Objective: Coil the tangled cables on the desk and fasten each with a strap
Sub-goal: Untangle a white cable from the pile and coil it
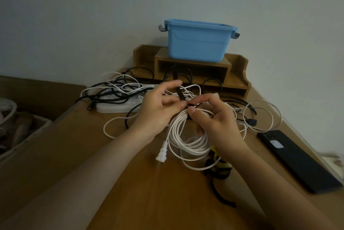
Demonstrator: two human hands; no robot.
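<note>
one coil is close to done and the rest of the job is untouched. the right hand (221, 118) grips the gathered white round cable coil (188, 136) at its top, thumb pressed on the bundle, holding it just above the brown wooden desk (121, 183), with its white moulded plug (161, 156) hanging at the near left. the left hand (158, 110) pinches the thin black fastening strap (181, 93) between thumb and forefinger, the other fingers spread loose; the strap appears to run around the top of the coil, though whether it is closed yet cannot be told. farther back, a tangle of black and white loose cables (119, 91) lies over a white power strip (119, 105), and more loops sprawl to the right (264, 116), all uncoiled. spare black and yellow straps (219, 166) wait near the right wrist.
</note>
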